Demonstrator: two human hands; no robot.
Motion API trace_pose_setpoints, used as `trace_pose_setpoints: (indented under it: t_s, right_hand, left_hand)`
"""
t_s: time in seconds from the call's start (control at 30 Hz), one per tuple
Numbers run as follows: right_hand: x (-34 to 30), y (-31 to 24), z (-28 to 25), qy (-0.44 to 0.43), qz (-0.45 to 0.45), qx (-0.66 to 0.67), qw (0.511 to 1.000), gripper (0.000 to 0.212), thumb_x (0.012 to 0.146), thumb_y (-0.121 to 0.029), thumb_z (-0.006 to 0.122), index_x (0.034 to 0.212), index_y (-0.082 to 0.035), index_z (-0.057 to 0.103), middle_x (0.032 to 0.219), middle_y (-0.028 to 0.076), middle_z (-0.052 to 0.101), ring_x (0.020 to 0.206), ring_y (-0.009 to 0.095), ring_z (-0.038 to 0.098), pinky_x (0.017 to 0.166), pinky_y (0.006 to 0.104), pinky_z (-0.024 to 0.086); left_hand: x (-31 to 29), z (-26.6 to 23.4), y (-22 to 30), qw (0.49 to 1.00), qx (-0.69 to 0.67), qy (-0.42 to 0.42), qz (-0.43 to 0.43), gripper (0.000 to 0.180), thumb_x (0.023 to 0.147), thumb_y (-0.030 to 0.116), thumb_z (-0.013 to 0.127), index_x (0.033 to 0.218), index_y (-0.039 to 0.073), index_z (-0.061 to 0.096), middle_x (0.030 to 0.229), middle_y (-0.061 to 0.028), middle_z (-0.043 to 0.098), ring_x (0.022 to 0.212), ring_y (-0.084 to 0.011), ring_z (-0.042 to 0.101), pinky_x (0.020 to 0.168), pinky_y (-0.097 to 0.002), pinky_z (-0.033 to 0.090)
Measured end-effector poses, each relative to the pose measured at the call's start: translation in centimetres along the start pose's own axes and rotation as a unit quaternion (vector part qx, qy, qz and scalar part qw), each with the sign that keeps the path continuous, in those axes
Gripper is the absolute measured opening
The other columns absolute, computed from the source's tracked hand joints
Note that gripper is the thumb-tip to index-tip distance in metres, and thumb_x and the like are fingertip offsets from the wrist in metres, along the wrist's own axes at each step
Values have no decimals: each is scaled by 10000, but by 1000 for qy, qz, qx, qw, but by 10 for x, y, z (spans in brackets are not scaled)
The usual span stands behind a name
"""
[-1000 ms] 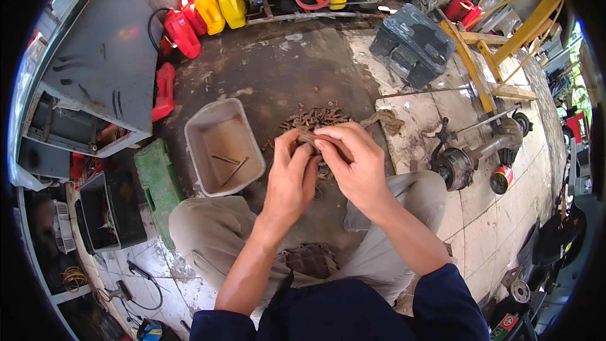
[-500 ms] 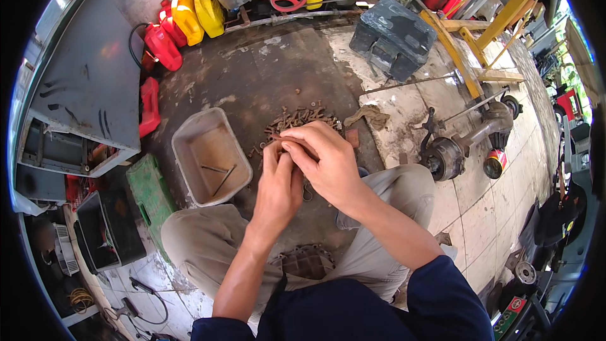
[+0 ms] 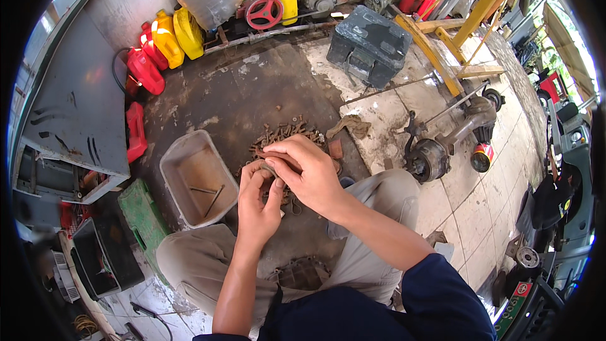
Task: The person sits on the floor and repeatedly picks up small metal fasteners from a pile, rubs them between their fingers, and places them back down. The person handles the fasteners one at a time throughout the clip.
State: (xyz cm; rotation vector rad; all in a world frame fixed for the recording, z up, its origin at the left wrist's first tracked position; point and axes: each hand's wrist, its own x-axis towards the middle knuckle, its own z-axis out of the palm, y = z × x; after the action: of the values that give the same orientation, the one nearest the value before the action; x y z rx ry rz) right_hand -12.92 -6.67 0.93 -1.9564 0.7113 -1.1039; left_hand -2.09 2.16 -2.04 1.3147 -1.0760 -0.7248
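Observation:
My left hand (image 3: 257, 205) and my right hand (image 3: 310, 175) meet above the floor between my knees, both closed. A small rusty brown piece (image 3: 282, 158), apparently a bolt, is pinched between the fingers of my right hand. My left fingers curl round its near end, where something greyish shows by the thumb; the fingers hide most of it. Just beyond my hands lies a heap of rusty bolts (image 3: 287, 131). To the left stands a grey plastic tub (image 3: 169, 180), with two long thin metal rods (image 3: 214, 200) on its bottom.
A green case (image 3: 142, 224) lies left of my knee, near a grey metal cabinet (image 3: 69, 113). Red and yellow jugs (image 3: 166, 38) line the back wall. Ahead right are a black toolbox (image 3: 369, 44), a crumpled rag (image 3: 352, 126), an axle assembly (image 3: 451, 142) and a yellow frame (image 3: 435, 57).
My left hand has lowered slightly and its thumb has spread from the right hand, with its fingers curling differently round the piece. The whole view has shifted a little.

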Motion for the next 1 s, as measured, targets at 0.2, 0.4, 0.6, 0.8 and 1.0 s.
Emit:
trace_pose_setpoints:
  t_s: [0.2,0.4,0.6,0.8,1.0]
  right_hand:
    - [-1,4,0,-17,1,1,1000,174,887,11,706,1059,5,679,954,89,654,830,160,652,702,291,520]
    - [0,1,-1,7,48,68,997,176,895,12,688,1069,-7,667,967,96,656,868,179,691,723,297,557]
    - [2,-12,-3,5,85,104,991,167,925,54,641,1091,44,646,1038,103,643,986,162,681,813,254,571]
    - [0,-11,-2,-12,51,72,996,188,919,46,650,1107,44,646,1087,122,638,1003,165,674,837,256,566]
    - [-4,-17,3,5,-16,56,998,219,881,62,687,1096,29,661,1069,114,647,939,181,684,779,283,582]
  left_hand:
    - [5,-5,-13,999,-38,18,-24,101,966,9,574,1037,-50,617,1184,-122,554,1006,-163,559,810,-268,480]
    - [8,-6,-6,999,-31,26,22,131,980,16,558,1038,-60,648,1303,-136,539,1110,-197,579,928,-303,478]
    - [6,-11,1,995,-98,-1,-28,136,986,46,582,1040,-57,654,1384,-123,500,1170,-196,596,951,-312,487]
    - [6,-13,5,988,-151,2,-44,139,998,57,579,1053,-50,649,1349,-106,534,1136,-140,571,939,-295,476]
    - [5,-14,1,985,-171,7,-27,153,1013,78,559,1044,-49,640,1305,-110,567,1094,-149,563,913,-290,458]
